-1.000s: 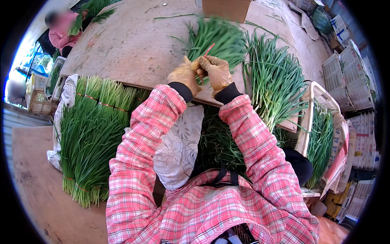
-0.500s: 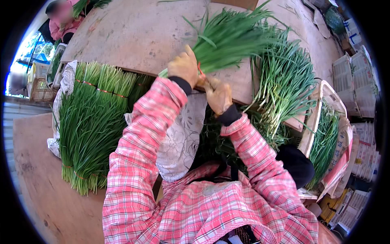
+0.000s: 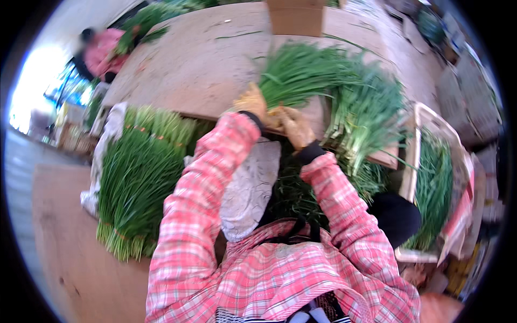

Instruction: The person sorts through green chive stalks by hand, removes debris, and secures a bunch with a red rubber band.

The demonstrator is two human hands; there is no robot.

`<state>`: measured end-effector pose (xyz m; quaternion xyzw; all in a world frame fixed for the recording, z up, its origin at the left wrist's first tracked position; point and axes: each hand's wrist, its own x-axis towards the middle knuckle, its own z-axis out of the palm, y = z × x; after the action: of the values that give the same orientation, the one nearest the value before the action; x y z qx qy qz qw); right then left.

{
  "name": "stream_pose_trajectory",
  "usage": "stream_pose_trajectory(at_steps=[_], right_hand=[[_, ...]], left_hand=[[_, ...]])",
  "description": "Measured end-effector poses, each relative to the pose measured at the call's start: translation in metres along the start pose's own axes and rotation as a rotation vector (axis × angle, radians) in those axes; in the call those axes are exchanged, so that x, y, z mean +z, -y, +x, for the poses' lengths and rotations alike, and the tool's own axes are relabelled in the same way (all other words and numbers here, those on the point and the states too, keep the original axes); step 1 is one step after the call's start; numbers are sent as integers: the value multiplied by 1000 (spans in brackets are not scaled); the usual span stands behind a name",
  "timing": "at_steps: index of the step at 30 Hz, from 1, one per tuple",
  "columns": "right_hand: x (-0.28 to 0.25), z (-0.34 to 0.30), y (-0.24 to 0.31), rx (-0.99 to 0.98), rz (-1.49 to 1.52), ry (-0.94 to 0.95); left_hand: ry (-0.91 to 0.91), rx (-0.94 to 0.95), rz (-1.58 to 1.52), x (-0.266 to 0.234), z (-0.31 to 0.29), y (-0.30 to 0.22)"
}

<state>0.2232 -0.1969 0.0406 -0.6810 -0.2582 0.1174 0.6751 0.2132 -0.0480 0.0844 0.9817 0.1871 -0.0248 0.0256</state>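
Note:
My left hand (image 3: 250, 102), in a yellowish glove, is closed around the stem end of a bunch of green chives (image 3: 301, 72). The leaves fan out to the far right over the table edge. Against the bunch, just right of my left hand, my right hand (image 3: 293, 126) has its gloved fingers pinched together; what they hold is hidden. A loose heap of chives (image 3: 361, 113) with pale stems lies to the right of the bunch. On the left, tied bundles of chives (image 3: 142, 167) are stacked on a pale cloth (image 3: 110, 134).
The wooden table (image 3: 199, 64) spreads ahead, with a cardboard box (image 3: 295, 19) at its far side. A pale crate (image 3: 412, 172) of chives stands on the right. Patterned cloth (image 3: 250, 188) covers my lap. Another person (image 3: 102, 51) in pink sits at the far left.
The view has shifted, bringing more of the box and far table into sight. Both hands stay together at the bunch. The red tie seen between them earlier no longer shows.

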Motion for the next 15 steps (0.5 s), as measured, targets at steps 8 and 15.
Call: stream_pose_trajectory(at_steps=[8,15], right_hand=[[-10,3,-16,280,-560,342],[10,8,15,-137,240,10]], left_hand=[[-212,-10,218,26,2,2],[-321,-7,241,39,0,2]])
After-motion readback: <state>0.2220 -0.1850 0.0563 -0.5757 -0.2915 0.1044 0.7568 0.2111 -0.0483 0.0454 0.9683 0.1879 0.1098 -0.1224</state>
